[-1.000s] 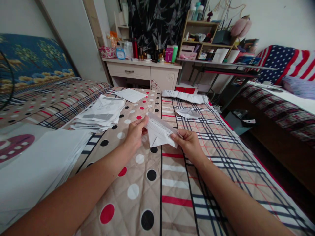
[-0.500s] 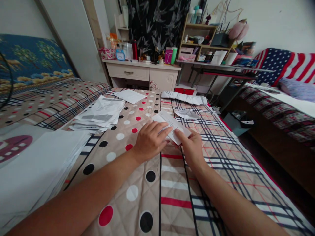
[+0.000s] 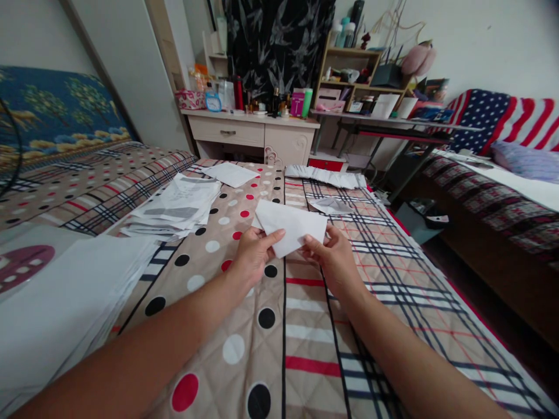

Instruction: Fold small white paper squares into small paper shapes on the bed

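Note:
A folded sheet of white paper (image 3: 292, 226) is held up over the bedspread, its plain side towards me. My left hand (image 3: 257, 253) pinches its lower left edge, thumb on top and fingers behind. At the lower right edge, my right hand (image 3: 329, 250) grips it the same way. Beyond it lies a small folded paper piece (image 3: 332, 205) on the plaid part of the bedspread. A long strip of folded papers (image 3: 325, 176) rests farther back.
To the left sits a stack of printed papers (image 3: 174, 203), with a single white sheet (image 3: 231, 173) behind it. Larger white sheets (image 3: 82, 291) lie at the near left. Past the bed (image 3: 244, 361) stand a white dresser (image 3: 244, 132) and a desk with shelves (image 3: 349, 75).
The paper has been turned over from its printed side to a plain side. My left hand reached across it, then moved back to grip its left edge. My right hand kept hold.

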`<state>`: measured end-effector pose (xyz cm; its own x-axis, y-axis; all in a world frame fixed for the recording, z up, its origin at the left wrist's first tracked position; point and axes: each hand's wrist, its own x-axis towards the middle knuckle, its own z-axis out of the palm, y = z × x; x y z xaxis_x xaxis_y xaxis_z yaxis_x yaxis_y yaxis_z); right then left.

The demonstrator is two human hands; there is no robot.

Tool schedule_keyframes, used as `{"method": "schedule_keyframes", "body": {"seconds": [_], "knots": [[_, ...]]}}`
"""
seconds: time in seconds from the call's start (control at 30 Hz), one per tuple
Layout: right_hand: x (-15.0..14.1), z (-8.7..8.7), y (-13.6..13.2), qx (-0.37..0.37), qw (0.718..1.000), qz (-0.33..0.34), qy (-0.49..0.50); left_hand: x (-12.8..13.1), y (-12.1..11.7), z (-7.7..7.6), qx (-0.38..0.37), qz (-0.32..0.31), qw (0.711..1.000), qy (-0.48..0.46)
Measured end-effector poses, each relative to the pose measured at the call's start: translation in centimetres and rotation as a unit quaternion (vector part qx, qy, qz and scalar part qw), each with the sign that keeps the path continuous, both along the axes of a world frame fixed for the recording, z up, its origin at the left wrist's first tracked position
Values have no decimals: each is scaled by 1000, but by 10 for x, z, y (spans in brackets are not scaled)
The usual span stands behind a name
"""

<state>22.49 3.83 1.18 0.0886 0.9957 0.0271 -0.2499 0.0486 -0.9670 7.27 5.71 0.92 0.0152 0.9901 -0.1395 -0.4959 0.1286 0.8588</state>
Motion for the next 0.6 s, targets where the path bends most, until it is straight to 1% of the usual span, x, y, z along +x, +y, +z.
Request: {"method": "schedule_keyframes", "body": {"seconds": [0.07, 0.13, 0.17, 0.23, 0.33, 0.43, 0.5, 0.53, 0.6], "knots": [[4, -2, 2, -28, 999, -16, 14, -2, 0, -4, -12, -7, 1000, 11], [9, -2, 4, -64, 998, -23, 3, -9, 4, -7, -6, 1, 999, 38], [12, -2, 6, -88, 996, -16, -8, -13, 7, -9, -1, 3, 998, 60], [18, 0, 8, -133, 990, 9, -38, -22, 15, -10, 3, -11, 993, 121], [25, 0, 12, -167, 978, 41, -116, -33, 23, -11, 15, -56, 975, 213], [34, -5, 16, -147, 965, 57, -208, -38, 27, -11, 35, -98, 955, 278], [40, -11, 20, -100, 954, 42, -278, -40, 30, -13, 43, -112, 949, 293], [43, -13, 21, -69, 942, 21, -329, -41, 31, -15, 50, -112, 949, 291], [48, -18, 24, -8, 896, -30, -443, -43, 36, -19, 72, -98, 948, 294]]}}
